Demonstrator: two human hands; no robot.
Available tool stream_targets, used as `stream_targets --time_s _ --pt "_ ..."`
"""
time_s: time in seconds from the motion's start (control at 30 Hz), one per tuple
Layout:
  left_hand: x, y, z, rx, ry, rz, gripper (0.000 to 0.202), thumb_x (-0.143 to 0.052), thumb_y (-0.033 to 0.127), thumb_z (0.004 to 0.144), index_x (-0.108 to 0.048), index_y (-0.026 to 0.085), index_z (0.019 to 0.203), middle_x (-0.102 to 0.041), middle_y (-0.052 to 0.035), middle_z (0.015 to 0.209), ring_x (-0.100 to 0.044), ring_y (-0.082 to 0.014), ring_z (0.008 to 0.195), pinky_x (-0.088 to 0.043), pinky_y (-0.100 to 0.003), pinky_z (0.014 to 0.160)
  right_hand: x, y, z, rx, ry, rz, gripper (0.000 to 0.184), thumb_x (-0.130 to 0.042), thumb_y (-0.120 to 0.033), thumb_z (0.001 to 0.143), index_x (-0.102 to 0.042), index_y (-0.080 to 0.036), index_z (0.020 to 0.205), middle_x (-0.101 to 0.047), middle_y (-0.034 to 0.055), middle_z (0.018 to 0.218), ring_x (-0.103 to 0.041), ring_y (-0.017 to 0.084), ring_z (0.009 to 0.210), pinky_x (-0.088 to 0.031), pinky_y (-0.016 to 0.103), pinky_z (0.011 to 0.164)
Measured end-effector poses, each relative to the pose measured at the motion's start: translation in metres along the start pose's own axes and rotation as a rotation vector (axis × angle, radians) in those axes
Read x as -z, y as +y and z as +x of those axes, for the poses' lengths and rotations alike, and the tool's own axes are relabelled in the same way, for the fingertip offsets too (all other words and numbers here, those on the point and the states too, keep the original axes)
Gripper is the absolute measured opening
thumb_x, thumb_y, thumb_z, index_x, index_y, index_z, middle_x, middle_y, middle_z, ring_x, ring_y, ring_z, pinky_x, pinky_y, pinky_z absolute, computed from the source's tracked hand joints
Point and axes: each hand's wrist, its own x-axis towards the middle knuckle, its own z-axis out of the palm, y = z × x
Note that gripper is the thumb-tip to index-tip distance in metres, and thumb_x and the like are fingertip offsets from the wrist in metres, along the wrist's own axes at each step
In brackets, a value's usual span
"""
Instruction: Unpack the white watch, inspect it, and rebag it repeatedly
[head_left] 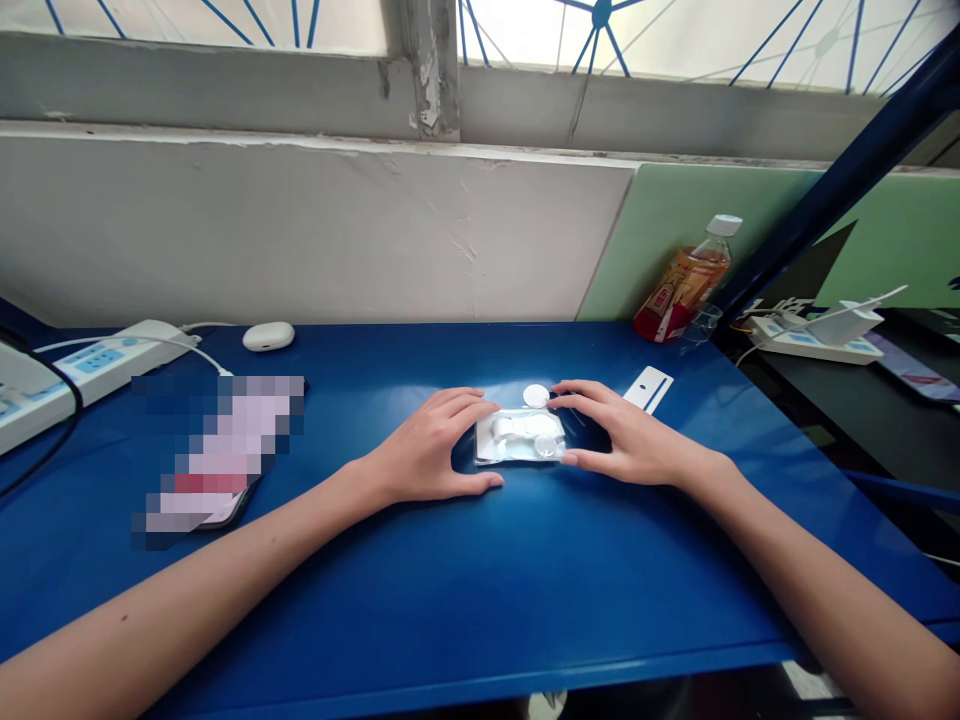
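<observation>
On the desk [525,580] I see the packet [517,446] lying flat between the left hand [431,445] and the right hand [645,437], both curved wide at its edges, as if lining it up, so a firm hold would call for bringing thumbs and fingers closer.

Daylit view of my desk [525,580], backlit.
Light enters through the washed-out window [517,30]; pale sheen crosses the desktop, glare whitens my packet [519,436], pixel blocks mask the phone [236,440], and wide-angle distortion splays the edges.
</observation>
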Motion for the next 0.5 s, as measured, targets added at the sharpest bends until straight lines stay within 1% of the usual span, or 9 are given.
stream_targets --time_s 0.07,0.13,0.17,0.2,0.23,0.3,0.33,0.43,0.5 --pt "-0.001 0.0 0.0 0.002 0.011 -0.001 0.057 -0.069 0.048 0.085 -0.056 0.02 0.132 -0.064 -0.0131 0.128 -0.054 -0.0332 0.127 -0.045 -0.049 0.106 0.001 0.0 0.0 0.015 -0.007 -0.019 0.063 -0.065 -0.055 0.086 -0.052 -0.024 0.139 -0.048 0.0162 0.148 -0.047 0.036 0.135 -0.044 0.055 0.108" --pt "-0.001 0.0 0.0 0.0 0.02 0.011 0.046 -0.062 0.044 0.091 -0.057 0.018 0.129 -0.066 -0.0132 0.126 -0.058 -0.0312 0.122 -0.048 -0.047 0.102 0.001 0.0 0.0 0.046 -0.005 -0.034 0.071 -0.069 -0.058 0.081 -0.051 -0.023 0.141 -0.048 0.0165 0.148 -0.048 0.036 0.134 -0.044 0.055 0.107" --pt "-0.001 0.0 0.0 -0.005 0.02 0.016 0.043 -0.059 0.043 0.094 -0.058 0.018 0.128 -0.066 -0.0133 0.126 -0.059 -0.0306 0.12 -0.049 -0.046 0.101 0.002 -0.001 0.0 0.067 0.002 -0.04 0.073 -0.071 -0.057 0.08 -0.051 -0.023 0.141 -0.05 0.0163 0.146 -0.049 0.036 0.132 -0.045 0.054 0.106" --pt "-0.001 0.0 0.0 -0.01 0.02 0.019 0.041 -0.056 0.043 0.096 -0.058 0.018 0.128 -0.066 -0.0132 0.125 -0.06 -0.0302 0.119 -0.049 -0.045 0.099 0.002 -0.002 0.0 0.09 0.015 -0.044 0.069 -0.071 -0.056 0.081 -0.053 -0.024 0.139 -0.053 0.0157 0.144 -0.052 0.035 0.13 -0.046 0.054 0.105" --pt "0.0 0.0 0.0 -0.012 0.022 0.019 0.04 -0.054 0.042 0.097 -0.058 0.018 0.128 -0.067 -0.0129 0.125 -0.061 -0.0299 0.117 -0.05 -0.045 0.098 0.001 -0.003 0.001 0.113 0.034 -0.043 0.061 -0.07 -0.052 0.084 -0.056 -0.025 0.137 -0.056 0.0146 0.14 -0.055 0.034 0.126 -0.048 0.052 0.103" --pt "0.0 0.0 -0.001 -0.012 0.04 0.007 0.037 -0.05 0.04 0.099 -0.059 0.019 0.127 -0.069 -0.0118 0.122 -0.063 -0.0288 0.114 -0.05 -0.045 0.098 0.0 -0.006 0.001 0.151 0.107 -0.022 0.04 -0.063 -0.042 0.091 -0.064 -0.028 0.128 -0.066 0.0117 0.128 -0.062 0.03 0.116 -0.052 0.05 0.097" --pt "0.0 0.0 -0.002 -0.016 0.053 -0.004 0.035 -0.048 0.039 0.1 -0.059 0.019 0.126 -0.07 -0.0113 0.12 -0.065 -0.028 0.112 -0.051 -0.044 0.097 0.0 -0.007 0.001 0.163 0.151 0.0 0.032 -0.059 -0.038 0.094 -0.067 -0.029 0.124 -0.069 0.0104 0.121 -0.065 0.028 0.11 -0.054 0.047 0.093" --pt "-0.001 -0.001 -0.004 -0.029 0.104 -0.022 0.032 -0.043 0.033 0.101 -0.058 0.019 0.126 -0.07 -0.011 0.119 -0.067 -0.026 0.11 -0.052 -0.043 0.096 -0.003 -0.013 0.002 0.162 0.262 0.108 0.024 -0.056 -0.032 0.096 -0.072 -0.027 0.114 -0.074 0.0085 0.108 -0.07 0.025 0.095 -0.058 0.041 0.082" --pt "-0.002 0.0 -0.006 -0.027 0.153 -0.026 0.035 -0.044 0.03 0.1 -0.052 0.02 0.133 -0.069 -0.0107 0.121 -0.066 -0.0252 0.111 -0.053 -0.042 0.096 -0.005 -0.015 0.003 0.118 0.303 0.188 0.021 -0.058 -0.033 0.095 -0.071 -0.025 0.108 -0.075 0.0078 0.103 -0.071 0.023 0.089 -0.058 0.038 0.078"
